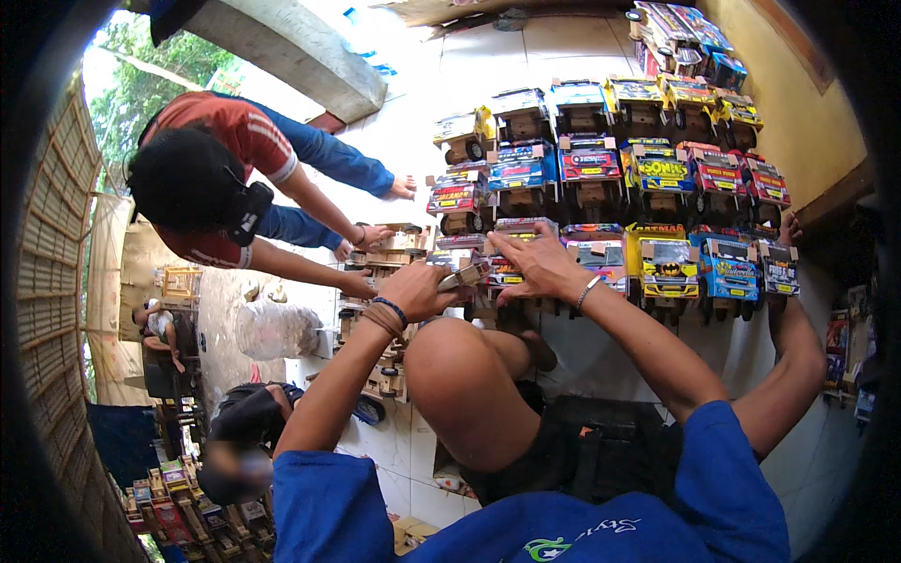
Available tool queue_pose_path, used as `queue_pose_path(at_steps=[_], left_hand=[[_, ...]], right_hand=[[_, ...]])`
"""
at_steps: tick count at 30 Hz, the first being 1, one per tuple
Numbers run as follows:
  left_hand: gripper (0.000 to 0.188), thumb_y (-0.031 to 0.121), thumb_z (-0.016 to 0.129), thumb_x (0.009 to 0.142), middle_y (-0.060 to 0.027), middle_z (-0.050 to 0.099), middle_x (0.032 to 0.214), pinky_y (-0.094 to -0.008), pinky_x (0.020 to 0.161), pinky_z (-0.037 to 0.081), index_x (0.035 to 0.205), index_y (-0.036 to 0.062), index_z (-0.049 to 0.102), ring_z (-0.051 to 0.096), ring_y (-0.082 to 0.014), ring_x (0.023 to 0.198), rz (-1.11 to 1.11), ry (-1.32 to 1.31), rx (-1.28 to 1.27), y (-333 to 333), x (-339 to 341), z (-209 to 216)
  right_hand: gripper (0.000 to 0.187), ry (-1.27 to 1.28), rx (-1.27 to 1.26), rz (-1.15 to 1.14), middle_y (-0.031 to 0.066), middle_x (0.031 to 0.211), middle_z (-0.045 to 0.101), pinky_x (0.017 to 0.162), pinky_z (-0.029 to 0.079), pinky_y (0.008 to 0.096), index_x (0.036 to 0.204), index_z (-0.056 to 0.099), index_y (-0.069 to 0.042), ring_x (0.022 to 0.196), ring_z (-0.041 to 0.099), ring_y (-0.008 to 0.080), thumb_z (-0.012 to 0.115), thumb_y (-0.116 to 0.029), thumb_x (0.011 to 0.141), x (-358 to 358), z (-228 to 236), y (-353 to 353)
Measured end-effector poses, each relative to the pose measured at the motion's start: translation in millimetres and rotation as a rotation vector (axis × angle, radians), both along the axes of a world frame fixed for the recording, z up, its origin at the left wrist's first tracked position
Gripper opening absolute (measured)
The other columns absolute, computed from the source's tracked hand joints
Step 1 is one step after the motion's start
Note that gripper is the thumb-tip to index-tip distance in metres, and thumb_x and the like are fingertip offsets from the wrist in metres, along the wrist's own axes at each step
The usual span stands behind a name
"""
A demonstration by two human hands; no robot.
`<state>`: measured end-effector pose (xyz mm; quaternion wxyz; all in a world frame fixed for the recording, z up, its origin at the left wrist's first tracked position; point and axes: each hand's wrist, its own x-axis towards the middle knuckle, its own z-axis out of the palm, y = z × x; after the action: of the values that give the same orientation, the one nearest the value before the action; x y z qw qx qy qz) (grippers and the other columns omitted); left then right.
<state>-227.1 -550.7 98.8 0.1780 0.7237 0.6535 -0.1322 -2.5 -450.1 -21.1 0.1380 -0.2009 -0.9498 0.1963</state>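
Blue sleeves (526, 525) and a bent bare knee (460, 385) filled the lower edge of the view, with both forearms reaching up over the knee to a small toy truck (466, 275). That truck, with a pale wooden body, sat on the white tiled floor (488, 56) at the near end of the nearest row of trucks.

The left hand (418, 289), banded at the wrist, was clenched around the truck's near end. The right hand (537, 265), wearing a thin silver bracelet, lay spread flat with its fingers (502, 242) over the neighbouring trucks, pressing rather than closing on anything.

Handling judgement: the truck appeared light and rigid, built of thin wood or board with glued-on printed panels. Wheels and panel edges were probably fragile. The safest hold would be across the body sides, low near the chassis, not on the cab roof or wheels.

Beyond it stood rows of painted trucks (601, 169), close-packed, in blue, yellow and red. More finished trucks (680, 33) were stacked by the yellow wall (798, 103). To the left, another person in a red shirt (230, 127) bent over unpainted wooden parts (394, 246), both hands on them.
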Motion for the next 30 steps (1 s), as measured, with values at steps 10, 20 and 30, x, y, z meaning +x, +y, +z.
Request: queue_pose_path(at_steps=[10,20,30], left_hand=[[0.049,0.051,0.068,0.083,-0.0258,0.068,0.080,-0.0498,0.071,0.054,0.098,0.0050,0.072,0.068,-0.0413,0.075,0.017,0.050,0.003,13,13,-1],[0.050,0.053,0.064,0.087,-0.0246,0.069,0.078,-0.0493,0.073,0.054,0.094,0.0047,0.073,0.068,-0.0406,0.076,0.018,0.001,0.002,16,11,-12],[0.043,0.044,0.065,0.087,-0.0247,0.069,0.082,-0.0488,0.076,0.055,0.092,0.0016,0.071,0.068,-0.0401,0.079,0.030,0.084,-0.009,15,13,-15]], right_hand=[[0.098,0.040,-0.054,-0.015,0.0101,0.145,0.053,0.106,0.031,0.0559,0.151,0.033,-0.006,0.116,0.063,0.0250,0.072,-0.056,0.077,2,-2,-2],[0.096,0.040,-0.048,-0.014,0.0106,0.144,0.053,0.103,0.031,0.0524,0.150,0.033,-0.005,0.115,0.064,0.0240,0.072,-0.056,0.078,4,1,-1],[0.094,0.035,-0.027,-0.018,0.0096,0.145,0.052,0.104,0.031,0.0555,0.149,0.034,-0.006,0.114,0.064,0.0253,0.071,-0.057,0.079,1,-4,-2]])
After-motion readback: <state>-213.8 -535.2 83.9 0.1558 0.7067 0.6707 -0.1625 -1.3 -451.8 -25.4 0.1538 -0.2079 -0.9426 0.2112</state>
